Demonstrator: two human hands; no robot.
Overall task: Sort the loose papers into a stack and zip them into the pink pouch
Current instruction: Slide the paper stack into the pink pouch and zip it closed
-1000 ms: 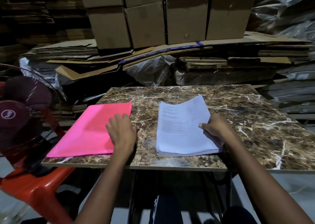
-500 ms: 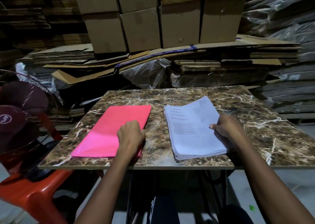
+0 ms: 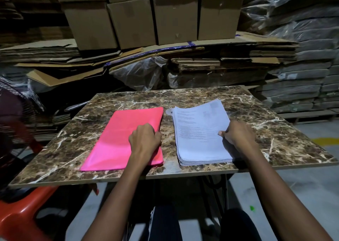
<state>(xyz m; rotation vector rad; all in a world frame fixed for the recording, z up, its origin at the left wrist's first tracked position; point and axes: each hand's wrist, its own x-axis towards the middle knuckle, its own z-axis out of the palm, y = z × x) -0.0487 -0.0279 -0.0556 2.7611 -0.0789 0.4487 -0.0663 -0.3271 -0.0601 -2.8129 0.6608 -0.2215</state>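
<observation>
Cardboard boxes (image 3: 132, 20) behind table (image 3: 275, 139), left hand (image 3: 145, 139) fingers curled on pink pouch (image 3: 113, 145), right hand (image 3: 238, 136) pinching paper stack (image 3: 198, 136)

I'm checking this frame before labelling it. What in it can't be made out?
- Pink pouch, head view: its zipper, open or closed, can't be told; the left hand covers its right edge.
- Paper stack: print too small to read.
- Right hand: fingertips hidden behind the hand at the stack's right edge.
- Fan: cut off by the left frame edge.
</observation>
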